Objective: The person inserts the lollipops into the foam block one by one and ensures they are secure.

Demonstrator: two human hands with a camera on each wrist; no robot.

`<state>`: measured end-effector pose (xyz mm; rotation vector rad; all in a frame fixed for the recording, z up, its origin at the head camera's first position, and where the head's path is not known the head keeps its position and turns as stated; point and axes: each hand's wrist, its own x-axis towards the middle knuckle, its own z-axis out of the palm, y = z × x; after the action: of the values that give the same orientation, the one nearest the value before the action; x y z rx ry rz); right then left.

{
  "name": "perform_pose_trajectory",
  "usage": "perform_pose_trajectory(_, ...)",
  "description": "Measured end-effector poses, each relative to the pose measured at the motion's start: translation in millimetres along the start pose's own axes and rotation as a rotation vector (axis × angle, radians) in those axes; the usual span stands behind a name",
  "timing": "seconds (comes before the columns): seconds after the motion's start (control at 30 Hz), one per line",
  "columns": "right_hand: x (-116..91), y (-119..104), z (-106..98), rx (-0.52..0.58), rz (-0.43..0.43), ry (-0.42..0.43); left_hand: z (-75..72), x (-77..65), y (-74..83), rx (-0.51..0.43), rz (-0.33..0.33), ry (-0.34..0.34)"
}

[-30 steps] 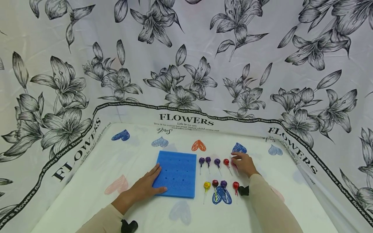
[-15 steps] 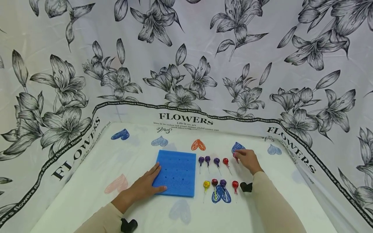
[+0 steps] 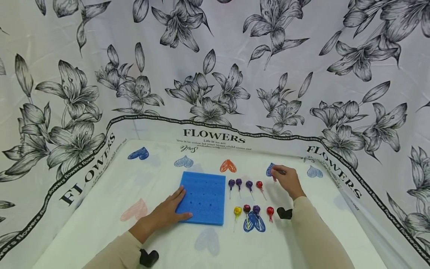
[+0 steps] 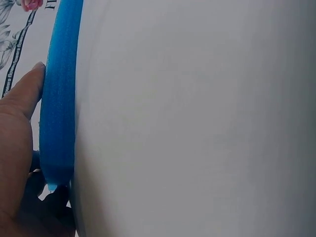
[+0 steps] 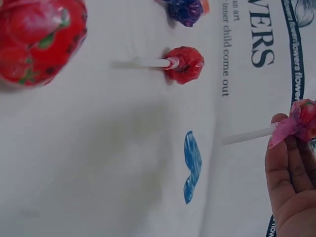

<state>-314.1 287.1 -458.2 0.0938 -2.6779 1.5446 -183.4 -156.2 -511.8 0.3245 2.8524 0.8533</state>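
Observation:
My right hand (image 3: 289,181) pinches a lollipop in a pink and red wrapper (image 5: 304,121), held above the cloth beyond the lollipop rows. Its white stick (image 5: 247,135) points away from the fingers in the right wrist view. A blue foam block (image 3: 205,200) with several small holes lies flat in the middle. Spread along its left edge, my left hand (image 3: 164,211) rests with fingers straight and thumb at the near corner. Purple lollipops (image 3: 249,184) and a red lollipop (image 3: 259,185) form the back row right of the block.
A front row holds a yellow lollipop (image 3: 237,211), a dark red lollipop (image 3: 246,208), a purple lollipop (image 3: 256,209) and a red lollipop (image 3: 270,211). White cloth with printed hearts (image 3: 228,165) covers the table. A flower-printed curtain (image 3: 209,101) hangs behind and at both sides.
My right hand has taken the pink and red lollipop from the right end of the back row and lifted it. My left hand stays on the foam block.

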Motion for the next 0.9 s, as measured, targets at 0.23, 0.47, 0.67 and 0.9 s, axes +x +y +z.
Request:
perform_pose_trajectory(0.23, -2.0, -16.6, -2.0, 0.082, -0.103, 0.021, -3.9, 1.8, -0.5, -0.029, 0.019, -0.001)
perform_pose_trajectory(0.47, -2.4, -42.4, -5.0, 0.132, -0.156, 0.048, -6.8, 4.4, -1.0, -0.034, 0.033, 0.012)
perform_pose_trajectory(0.67, -13.2, -70.7, -4.2, 0.135, -0.232, 0.058, -5.8, 4.1, -2.4, -0.027, 0.033, 0.006)
perform_pose_trajectory(0.9, -30.8, -110.0, -2.0, 0.151, -0.371, 0.025, -3.6, -2.0, 0.2, -0.050, 0.022, -0.007)
